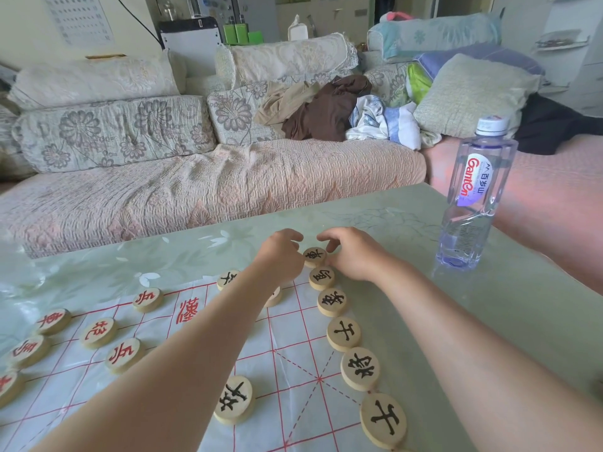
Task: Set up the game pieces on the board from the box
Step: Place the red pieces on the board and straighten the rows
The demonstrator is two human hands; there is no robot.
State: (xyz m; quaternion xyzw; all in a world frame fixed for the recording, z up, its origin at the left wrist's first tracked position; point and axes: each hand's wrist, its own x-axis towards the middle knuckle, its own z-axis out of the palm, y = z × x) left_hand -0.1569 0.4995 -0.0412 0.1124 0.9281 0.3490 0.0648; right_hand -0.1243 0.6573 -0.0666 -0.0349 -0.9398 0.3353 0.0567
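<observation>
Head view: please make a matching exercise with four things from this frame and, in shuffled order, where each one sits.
Things:
1. water bottle
2. black-lettered pieces
3. red-lettered pieces
4. brown garment

Places:
A. heaped on the sofa
B. mostly lined along the right edge of the board
C. upright on the table, right of the board
D. on the board's left part

Pairs: 1-C, 2-B, 3-D, 4-A

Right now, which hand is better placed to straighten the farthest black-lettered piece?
Probably the right hand: its fingers curl beside that piece, and its arm lies off the board; the left hand reaches across it.
</observation>
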